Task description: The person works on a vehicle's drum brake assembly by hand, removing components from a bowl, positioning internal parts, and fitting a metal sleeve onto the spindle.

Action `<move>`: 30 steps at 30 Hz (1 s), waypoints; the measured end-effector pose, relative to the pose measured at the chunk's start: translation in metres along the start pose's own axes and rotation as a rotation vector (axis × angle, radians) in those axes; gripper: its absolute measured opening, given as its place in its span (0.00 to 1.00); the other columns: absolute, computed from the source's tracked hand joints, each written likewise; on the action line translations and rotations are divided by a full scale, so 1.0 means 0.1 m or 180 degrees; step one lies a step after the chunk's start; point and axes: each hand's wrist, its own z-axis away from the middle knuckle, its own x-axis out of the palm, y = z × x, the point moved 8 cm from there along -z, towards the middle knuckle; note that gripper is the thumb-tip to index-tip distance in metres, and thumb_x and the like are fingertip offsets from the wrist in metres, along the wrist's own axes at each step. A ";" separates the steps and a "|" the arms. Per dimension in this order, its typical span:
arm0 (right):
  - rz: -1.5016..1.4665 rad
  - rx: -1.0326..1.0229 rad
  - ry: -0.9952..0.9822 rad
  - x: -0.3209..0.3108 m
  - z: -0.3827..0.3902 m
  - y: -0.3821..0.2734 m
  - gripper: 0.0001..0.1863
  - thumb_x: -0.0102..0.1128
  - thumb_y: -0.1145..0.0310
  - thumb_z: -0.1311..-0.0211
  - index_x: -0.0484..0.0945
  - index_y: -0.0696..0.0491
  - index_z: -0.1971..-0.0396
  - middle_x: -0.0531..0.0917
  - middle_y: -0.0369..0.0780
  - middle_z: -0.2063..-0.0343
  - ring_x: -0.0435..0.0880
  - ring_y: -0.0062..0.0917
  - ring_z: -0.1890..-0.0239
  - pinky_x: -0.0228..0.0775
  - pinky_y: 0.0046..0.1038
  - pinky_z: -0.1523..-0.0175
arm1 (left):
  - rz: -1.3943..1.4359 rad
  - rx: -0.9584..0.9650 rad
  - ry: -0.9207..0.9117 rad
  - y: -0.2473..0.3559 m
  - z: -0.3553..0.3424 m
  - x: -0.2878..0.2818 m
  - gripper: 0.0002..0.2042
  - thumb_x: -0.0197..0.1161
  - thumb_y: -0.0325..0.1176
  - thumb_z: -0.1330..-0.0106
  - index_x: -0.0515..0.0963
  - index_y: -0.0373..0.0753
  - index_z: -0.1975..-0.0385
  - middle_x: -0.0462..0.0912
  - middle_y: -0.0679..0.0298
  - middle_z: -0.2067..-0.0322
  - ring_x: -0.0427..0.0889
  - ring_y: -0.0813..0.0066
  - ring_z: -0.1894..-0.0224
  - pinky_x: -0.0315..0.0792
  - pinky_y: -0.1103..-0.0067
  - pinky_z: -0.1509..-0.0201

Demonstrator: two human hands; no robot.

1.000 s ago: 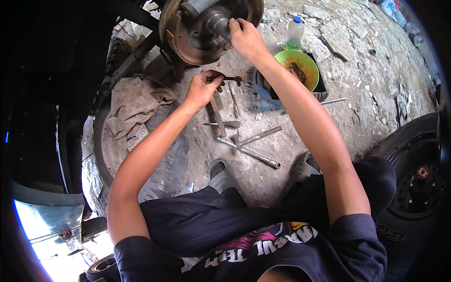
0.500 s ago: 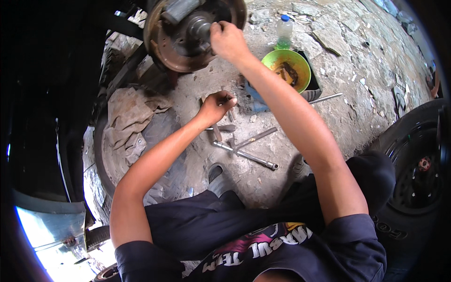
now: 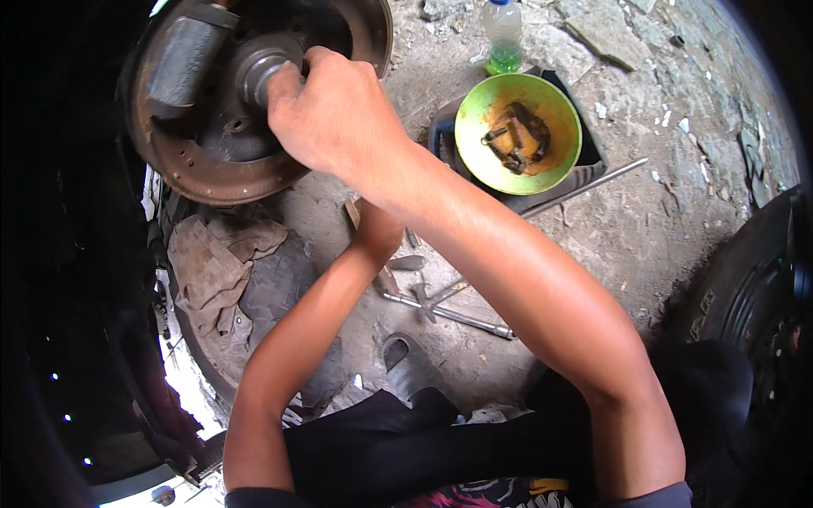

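My right hand (image 3: pixel 334 114) grips the round metal spindle (image 3: pixel 262 76) at the centre of a rusty brake backing plate (image 3: pixel 212 169) at the upper left, fingers closed round it. A grey cylinder (image 3: pixel 182 59) sits on that plate, left of the spindle. My left hand (image 3: pixel 381 216) is below, mostly hidden behind my right forearm, so its fingers and anything they hold are out of sight. Beneath my arms lie hand tools: a long steel bar (image 3: pixel 470 323), a crossed hammer-like tool (image 3: pixel 423 300) and a wooden-handled piece (image 3: pixel 351 209).
A green bowl (image 3: pixel 555 127) with dark parts sits on a dark crate (image 3: pixel 597 169), beside a plastic bottle (image 3: pixel 504 38) and a rod (image 3: pixel 618 169). A rag (image 3: pixel 203 262) lies left. A tyre (image 3: pixel 737 279) stands right. Dark vehicle bodywork (image 3: pixel 76 279) fills the left. A sandalled foot (image 3: pixel 406 364) is below.
The view has shifted, bringing the hub lower and further left in the picture. My right hand stays on the spindle. My left hand, earlier holding a dark tool, has gone behind my right forearm.
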 end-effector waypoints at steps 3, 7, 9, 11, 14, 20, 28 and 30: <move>-0.0041 0.0090 -0.0046 0.01 -0.01 0.01 0.25 0.56 0.58 0.38 0.77 0.72 0.63 0.83 0.64 0.68 0.85 0.57 0.59 0.78 0.45 0.49 | -0.0026 0.0220 0.0089 0.06 0.00 -0.33 0.20 0.54 0.43 0.25 0.66 0.38 0.41 0.74 0.61 0.46 0.73 0.71 0.42 0.69 0.70 0.36; -0.0003 0.0201 0.0003 -0.11 -0.07 0.03 0.25 0.59 0.59 0.39 0.76 0.73 0.62 0.83 0.63 0.71 0.85 0.57 0.61 0.78 0.45 0.52 | 0.2189 -0.0416 0.0544 0.30 -0.06 -0.39 0.29 0.56 0.48 0.26 0.60 0.38 0.33 0.71 0.57 0.39 0.72 0.68 0.38 0.70 0.69 0.36; -0.0112 0.0031 0.0052 -0.05 -0.08 0.04 0.24 0.59 0.60 0.39 0.75 0.73 0.64 0.83 0.63 0.73 0.85 0.57 0.64 0.79 0.46 0.54 | 0.2639 -0.0566 0.0890 0.45 0.01 -0.39 0.29 0.53 0.50 0.26 0.60 0.39 0.32 0.71 0.57 0.39 0.72 0.68 0.37 0.70 0.69 0.36; -0.0232 -0.0015 0.0015 0.01 -0.08 0.04 0.23 0.59 0.61 0.39 0.75 0.72 0.65 0.83 0.63 0.74 0.86 0.57 0.67 0.80 0.46 0.57 | 0.2812 -0.0610 0.1073 0.48 0.11 -0.40 0.29 0.53 0.51 0.25 0.60 0.39 0.32 0.71 0.58 0.39 0.72 0.68 0.38 0.70 0.70 0.36; -0.0416 0.0005 -0.0104 0.06 -0.06 0.03 0.20 0.59 0.65 0.40 0.74 0.72 0.66 0.82 0.61 0.79 0.86 0.55 0.73 0.80 0.45 0.64 | 0.2956 -0.0652 0.1176 0.45 0.27 -0.40 0.29 0.51 0.52 0.25 0.60 0.39 0.33 0.71 0.58 0.40 0.72 0.69 0.38 0.70 0.70 0.36; -0.0447 -0.0045 -0.0299 0.05 -0.08 -0.02 0.18 0.60 0.69 0.43 0.72 0.74 0.68 0.81 0.59 0.81 0.86 0.52 0.75 0.81 0.42 0.68 | 0.3016 -0.0697 0.1276 0.42 0.38 -0.36 0.29 0.49 0.55 0.25 0.61 0.40 0.33 0.71 0.60 0.41 0.73 0.71 0.39 0.71 0.71 0.38; -0.0208 -0.0145 -0.0393 0.03 -0.09 -0.01 0.18 0.61 0.70 0.45 0.73 0.74 0.67 0.81 0.59 0.82 0.87 0.52 0.75 0.82 0.40 0.67 | 0.2746 -0.0338 0.1442 0.79 0.31 -0.46 0.30 0.46 0.58 0.25 0.61 0.42 0.34 0.71 0.62 0.42 0.74 0.73 0.41 0.71 0.73 0.39; -0.0175 -0.0151 -0.0396 0.04 -0.07 -0.03 0.19 0.61 0.69 0.45 0.73 0.74 0.67 0.81 0.59 0.81 0.87 0.52 0.74 0.82 0.41 0.66 | 0.2573 -0.0083 0.1570 1.06 0.27 -0.52 0.30 0.45 0.59 0.25 0.61 0.42 0.34 0.72 0.62 0.42 0.74 0.73 0.41 0.71 0.73 0.40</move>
